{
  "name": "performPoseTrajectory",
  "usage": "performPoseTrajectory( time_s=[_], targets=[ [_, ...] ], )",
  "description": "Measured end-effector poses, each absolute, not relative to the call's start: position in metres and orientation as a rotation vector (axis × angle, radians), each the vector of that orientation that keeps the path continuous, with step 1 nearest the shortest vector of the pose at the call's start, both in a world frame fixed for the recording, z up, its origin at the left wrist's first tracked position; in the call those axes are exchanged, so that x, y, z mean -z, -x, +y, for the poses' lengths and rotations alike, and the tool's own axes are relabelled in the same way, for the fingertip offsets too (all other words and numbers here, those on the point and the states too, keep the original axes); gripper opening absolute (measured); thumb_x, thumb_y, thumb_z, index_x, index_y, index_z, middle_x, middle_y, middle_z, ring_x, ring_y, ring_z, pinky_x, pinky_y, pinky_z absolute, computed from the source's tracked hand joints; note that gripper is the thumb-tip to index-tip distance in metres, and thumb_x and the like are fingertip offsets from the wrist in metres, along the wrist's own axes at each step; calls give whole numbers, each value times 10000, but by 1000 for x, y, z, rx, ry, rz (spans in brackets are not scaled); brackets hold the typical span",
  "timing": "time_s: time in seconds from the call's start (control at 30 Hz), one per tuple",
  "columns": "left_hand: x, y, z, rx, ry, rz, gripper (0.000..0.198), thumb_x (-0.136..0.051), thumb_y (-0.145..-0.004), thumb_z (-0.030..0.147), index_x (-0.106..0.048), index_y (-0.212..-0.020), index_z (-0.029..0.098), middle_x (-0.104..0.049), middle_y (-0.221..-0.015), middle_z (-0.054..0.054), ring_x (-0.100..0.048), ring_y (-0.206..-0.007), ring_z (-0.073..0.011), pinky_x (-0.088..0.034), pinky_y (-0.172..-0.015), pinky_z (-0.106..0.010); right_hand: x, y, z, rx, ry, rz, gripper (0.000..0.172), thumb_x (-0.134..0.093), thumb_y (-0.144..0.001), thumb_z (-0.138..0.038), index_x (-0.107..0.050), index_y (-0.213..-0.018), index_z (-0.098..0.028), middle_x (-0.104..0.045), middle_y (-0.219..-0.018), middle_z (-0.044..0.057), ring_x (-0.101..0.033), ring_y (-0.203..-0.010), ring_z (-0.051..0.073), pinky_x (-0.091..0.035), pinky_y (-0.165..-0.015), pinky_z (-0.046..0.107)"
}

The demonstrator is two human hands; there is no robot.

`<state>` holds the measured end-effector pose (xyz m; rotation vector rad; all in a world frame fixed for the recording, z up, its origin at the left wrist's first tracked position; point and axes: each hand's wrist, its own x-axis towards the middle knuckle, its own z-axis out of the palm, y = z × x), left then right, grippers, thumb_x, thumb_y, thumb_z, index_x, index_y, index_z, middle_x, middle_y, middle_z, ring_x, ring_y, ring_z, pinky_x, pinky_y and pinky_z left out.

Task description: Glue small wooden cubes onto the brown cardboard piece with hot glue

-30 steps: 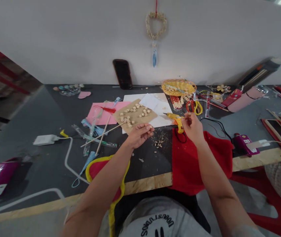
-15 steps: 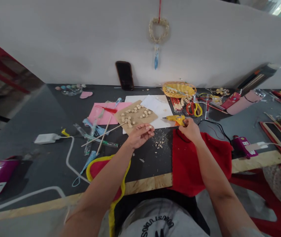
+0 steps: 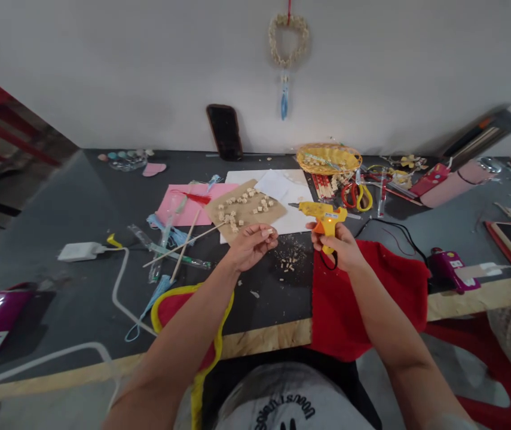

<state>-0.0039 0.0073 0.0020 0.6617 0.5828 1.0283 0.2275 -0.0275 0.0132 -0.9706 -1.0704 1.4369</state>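
Between the thumb and fingers of my left hand (image 3: 251,245) is a small pale wooden piece (image 3: 269,231). My right hand (image 3: 338,245) is wrapped round the handle of a yellow glue gun (image 3: 318,211), whose nozzle points left toward the white paper. Just beyond my left hand, several little wooden clusters (image 3: 232,216) lie on a brown sheet (image 3: 220,206). Loose wooden bits and crumbs (image 3: 288,264) are scattered on the dark table between my hands. Below my right wrist spreads a red cloth (image 3: 372,286).
A yellow basket (image 3: 300,164) and scissors (image 3: 357,197) sit at the back right, near a pink bottle (image 3: 456,182). A phone (image 3: 225,132) leans on the wall under a hanging heart (image 3: 274,51). Purple power boxes (image 3: 455,269) with cables and blue tassels (image 3: 163,286) lie about.
My right hand has raised the glue gun off the table and now grips its handle, with the gun upright. My left hand still pinches the wooden piece. The view has shifted slightly.
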Motion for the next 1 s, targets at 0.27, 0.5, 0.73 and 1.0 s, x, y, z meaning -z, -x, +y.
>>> performPoseTrajectory(
  time_s=[0.27, 0.5, 0.73, 1.0],
  targets=[
    [-3, 4, 8, -1067, -662, 610, 228, -861, -600, 259, -706, -686, 115, -631, -628, -22, -501, -564, -64, -454, -581, -219, -17, -232, -35, -1500, 892, -1353, 406, -509, -883, -582, -625, -928, -195, -543, -719, 17, -471, -614, 124, -398, -583, 275],
    [-2, 6, 9, -1065, -611, 676, 257, -874, -590, 262, -705, -712, 113, -654, -619, -24, -570, -594, -82, -509, -646, -240, -19, -227, -38, -1477, 892, -1559, 451, -467, -905, -598, -629, -920, -178, -533, -754, 23, -478, -650, 122, -400, -601, 259],
    [-4, 4, 8, -1053, -633, 651, 277, -895, -554, 272, -716, -702, 122, -677, -640, -36, -552, -557, -73, -483, -587, -228, -15, -225, -37, -1472, 903, -1504, 438, -493, -885, -608, -614, -922, -188, -556, -849, 47, -467, -653, 123, -446, -619, 274],
    [-2, 4, 8, -1048, -616, 652, 299, -900, -550, 261, -710, -717, 102, -681, -639, -44, -558, -549, -73, -485, -584, -229, -13, -226, -36, -1432, 925, -1574, 458, -452, -900, -620, -589, -904, -183, -543, -803, 37, -470, -641, 127, -424, -598, 277]
  ],
)
